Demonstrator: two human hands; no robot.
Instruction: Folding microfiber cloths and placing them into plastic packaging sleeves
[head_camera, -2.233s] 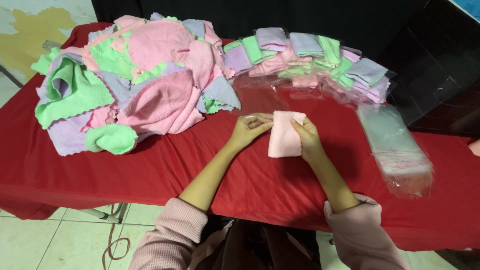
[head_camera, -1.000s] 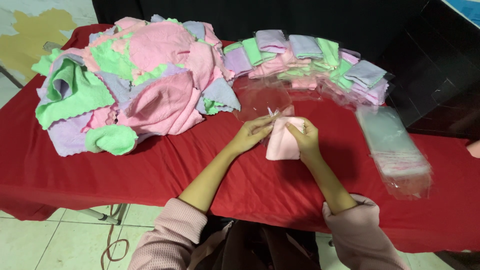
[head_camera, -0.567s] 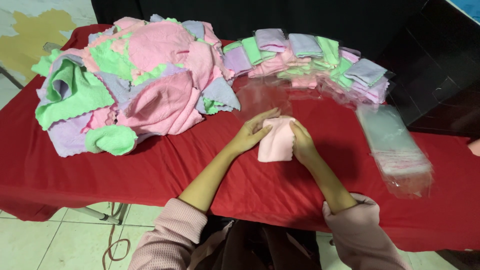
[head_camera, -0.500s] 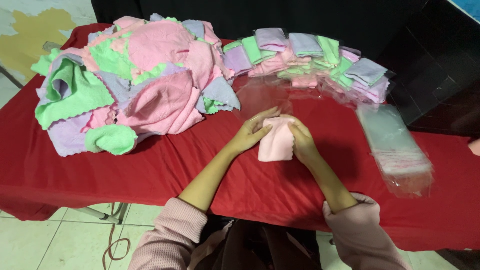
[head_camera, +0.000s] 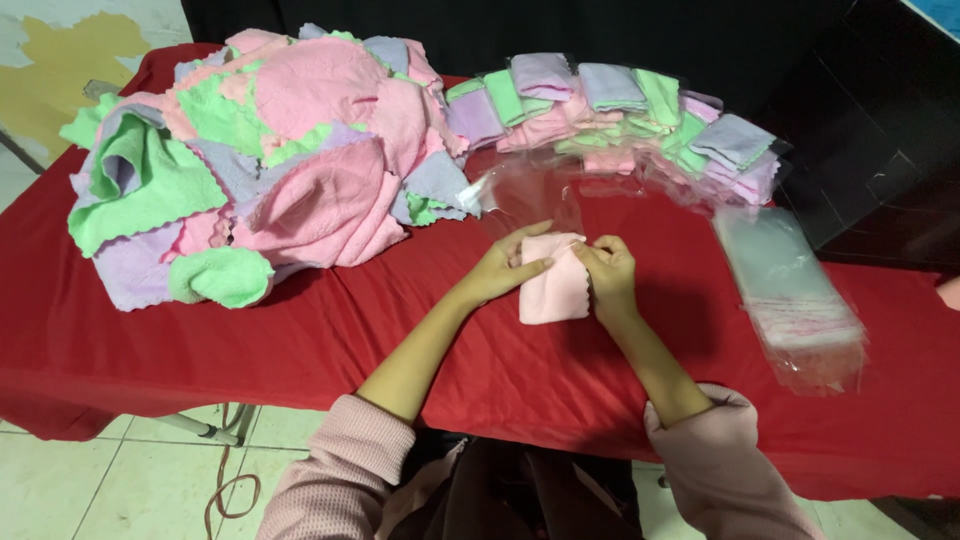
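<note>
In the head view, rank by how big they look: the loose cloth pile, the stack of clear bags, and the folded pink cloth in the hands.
1. Loose cloth pile, largest by far.
2. Stack of clear bags.
3. Folded pink cloth, smallest.

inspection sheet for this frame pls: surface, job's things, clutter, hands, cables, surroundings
Surface: table under a red cloth.
Job's things: folded pink cloth lying on the red cloth, at the mouth of a clear bag.
Clutter: loose heap of pink, green and lilac cloths at left; row of bagged cloths at the back; stack of clear bags at right.
Hands: left hand and right hand both grip the pink cloth's top edge.
Cables: one cord on the floor under the table.
Surroundings: tiled floor, dark backdrop.
</note>
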